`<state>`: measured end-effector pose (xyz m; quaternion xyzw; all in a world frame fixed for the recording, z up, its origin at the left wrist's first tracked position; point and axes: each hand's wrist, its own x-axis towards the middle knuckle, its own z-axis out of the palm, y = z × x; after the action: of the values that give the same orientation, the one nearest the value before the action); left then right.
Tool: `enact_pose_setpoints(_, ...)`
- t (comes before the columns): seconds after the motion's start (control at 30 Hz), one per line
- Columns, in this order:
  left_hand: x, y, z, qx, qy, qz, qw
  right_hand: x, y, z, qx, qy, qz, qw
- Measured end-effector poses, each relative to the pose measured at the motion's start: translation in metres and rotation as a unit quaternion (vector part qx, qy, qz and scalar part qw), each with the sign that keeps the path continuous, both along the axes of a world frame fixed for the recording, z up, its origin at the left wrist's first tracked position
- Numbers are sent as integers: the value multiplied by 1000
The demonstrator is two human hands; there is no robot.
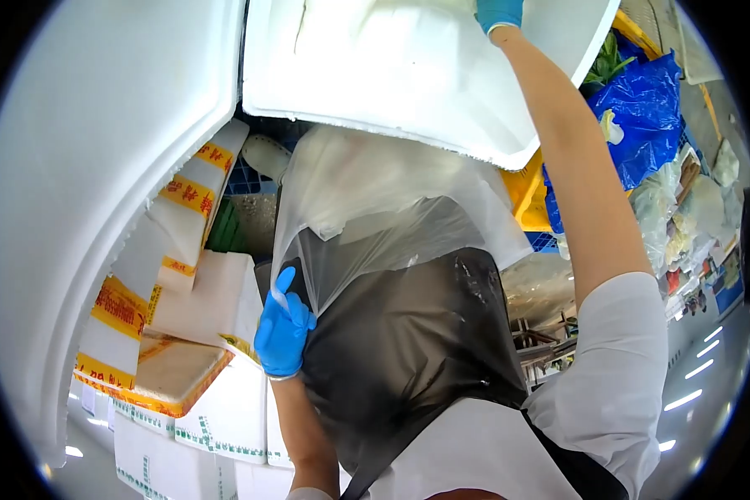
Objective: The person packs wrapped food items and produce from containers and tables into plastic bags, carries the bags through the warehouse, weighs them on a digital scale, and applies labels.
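My left hand (283, 337), in a blue glove, is closed on the edge of a clear plastic bag (396, 237), pulling the film taut into a point. The bag hangs in front of my dark apron (408, 350), and something whitish shows through its upper part. My right hand (500, 12), also gloved in blue, reaches to the far side of a white foam box (392, 92). The frame's top edge cuts off its fingers, so what they touch is hidden. Pale, smooth shapes lie in the box near the top edge.
A large white foam panel (100, 167) stands close on the left. Below it are foam boxes with yellow tape (125, 308) and stacked white cartons (221, 429). To the right lie a blue plastic bag (642, 117), a yellow crate (527, 196) and leafy greens (608, 62).
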<state>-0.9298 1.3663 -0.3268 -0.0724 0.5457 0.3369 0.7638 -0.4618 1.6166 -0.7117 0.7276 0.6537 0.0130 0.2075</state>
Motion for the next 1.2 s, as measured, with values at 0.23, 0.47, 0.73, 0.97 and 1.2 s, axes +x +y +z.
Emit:
enact_pose_setpoints(0.23,5,6,2,6,-20,11,1000,12,-2,143,-278,384,-129,871)
enact_pose_setpoints(0.47,15,14,5,5,-35,45,998,-31,-137,325,-470,707,-352,395)
enact_pose_setpoints(0.73,1,-9,-10,-13,7,33,999,-153,-230,285,-467,648,-558,224)
enact_pose_setpoints(0.97,10,12,1,27,-24,-27,999,-116,-120,251,-375,795,-345,329)
enact_pose_setpoints(1.2,7,20,2,-1,38,-103,994,-102,50,18,100,646,-463,599)
